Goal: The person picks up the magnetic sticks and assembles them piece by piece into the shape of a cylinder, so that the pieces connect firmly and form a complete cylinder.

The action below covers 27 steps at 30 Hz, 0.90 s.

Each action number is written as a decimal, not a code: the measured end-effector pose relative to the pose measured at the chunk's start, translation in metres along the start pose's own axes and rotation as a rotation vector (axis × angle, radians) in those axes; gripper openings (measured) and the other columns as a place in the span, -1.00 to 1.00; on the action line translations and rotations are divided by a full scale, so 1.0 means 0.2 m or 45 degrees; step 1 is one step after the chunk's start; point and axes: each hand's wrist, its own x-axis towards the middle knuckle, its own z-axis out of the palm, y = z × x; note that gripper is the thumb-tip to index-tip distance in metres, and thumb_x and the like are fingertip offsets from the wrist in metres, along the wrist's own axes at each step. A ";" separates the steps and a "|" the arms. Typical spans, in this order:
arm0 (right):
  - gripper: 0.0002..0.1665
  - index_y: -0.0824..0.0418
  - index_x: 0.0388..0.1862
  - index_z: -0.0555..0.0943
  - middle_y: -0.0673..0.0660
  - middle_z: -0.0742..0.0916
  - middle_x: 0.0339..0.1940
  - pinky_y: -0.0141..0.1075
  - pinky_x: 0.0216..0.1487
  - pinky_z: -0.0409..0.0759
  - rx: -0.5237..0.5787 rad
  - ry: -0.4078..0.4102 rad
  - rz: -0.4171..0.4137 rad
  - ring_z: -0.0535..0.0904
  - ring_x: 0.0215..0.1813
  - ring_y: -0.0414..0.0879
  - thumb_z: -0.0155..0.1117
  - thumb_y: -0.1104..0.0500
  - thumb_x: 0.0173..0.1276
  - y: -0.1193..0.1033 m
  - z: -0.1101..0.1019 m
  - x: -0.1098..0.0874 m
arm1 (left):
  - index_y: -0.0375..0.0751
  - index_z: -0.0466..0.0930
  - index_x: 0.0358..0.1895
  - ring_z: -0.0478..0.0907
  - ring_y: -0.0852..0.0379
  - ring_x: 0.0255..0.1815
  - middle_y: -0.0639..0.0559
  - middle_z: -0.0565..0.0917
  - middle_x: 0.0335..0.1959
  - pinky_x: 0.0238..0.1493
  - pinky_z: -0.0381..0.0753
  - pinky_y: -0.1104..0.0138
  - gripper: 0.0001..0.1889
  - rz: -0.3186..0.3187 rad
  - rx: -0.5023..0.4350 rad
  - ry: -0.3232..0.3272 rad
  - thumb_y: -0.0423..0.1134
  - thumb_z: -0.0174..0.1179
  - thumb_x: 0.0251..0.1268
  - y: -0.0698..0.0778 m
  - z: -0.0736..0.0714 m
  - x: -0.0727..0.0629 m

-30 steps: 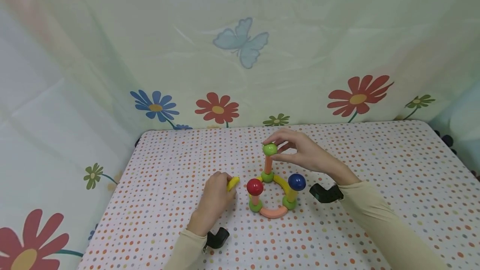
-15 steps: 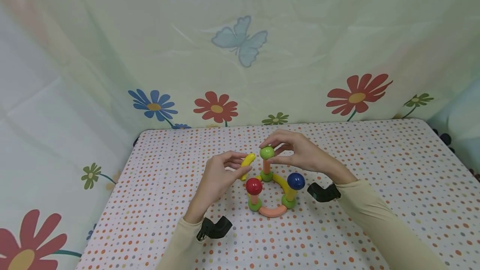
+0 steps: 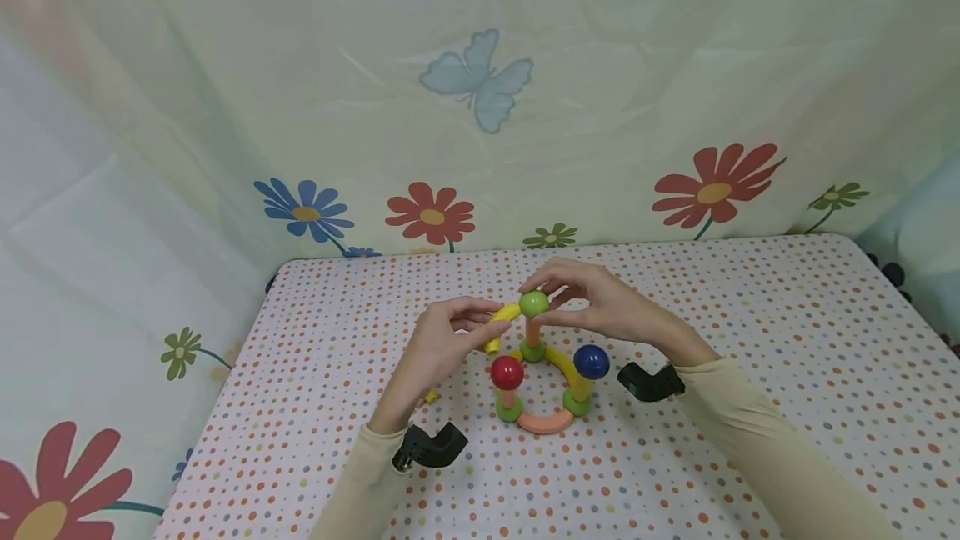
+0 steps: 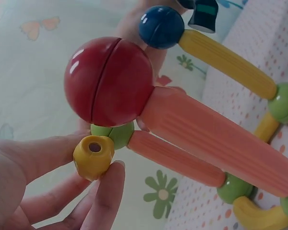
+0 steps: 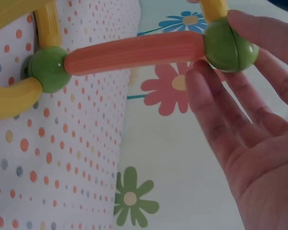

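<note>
My left hand (image 3: 437, 347) pinches a yellow curved rod (image 3: 507, 313) between thumb and fingers. The rod's far end meets the green ball (image 3: 534, 303), and its near end, with a dark round hole, faces the left wrist camera. Fingers and thumb of my right hand (image 3: 603, 304) hold that ball. It tops an upright orange rod (image 5: 134, 52) on a toy frame. Two more uprights stand nearer me, one capped by a red ball (image 3: 507, 372), the other by a blue ball (image 3: 591, 362). Green balls and curved rods, including an orange one (image 3: 545, 422), form the base ring.
A small yellow piece (image 3: 431, 396) lies on the dotted table cover (image 3: 637, 473), partly hidden behind my left wrist. A flowered curtain (image 3: 600, 107) hangs behind the table's back edge. Dark wrist cameras protrude near the frame on both sides.
My left hand has risen from the table left of the frame and moved right and away, bringing the yellow rod to the green ball. My right hand stays at the ball.
</note>
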 end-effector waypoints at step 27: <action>-0.67 0.18 -0.07 0.72 0.01 0.62 -0.03 -0.41 -0.16 0.64 -0.595 0.014 -0.318 0.58 -0.07 -0.17 0.65 0.25 0.22 -0.39 0.31 -0.16 | -0.25 0.66 0.27 0.76 0.02 -0.15 -0.13 0.78 0.02 0.16 0.66 -0.05 -0.63 -0.096 -0.333 -0.143 -0.20 0.30 0.51 -0.03 -0.02 0.01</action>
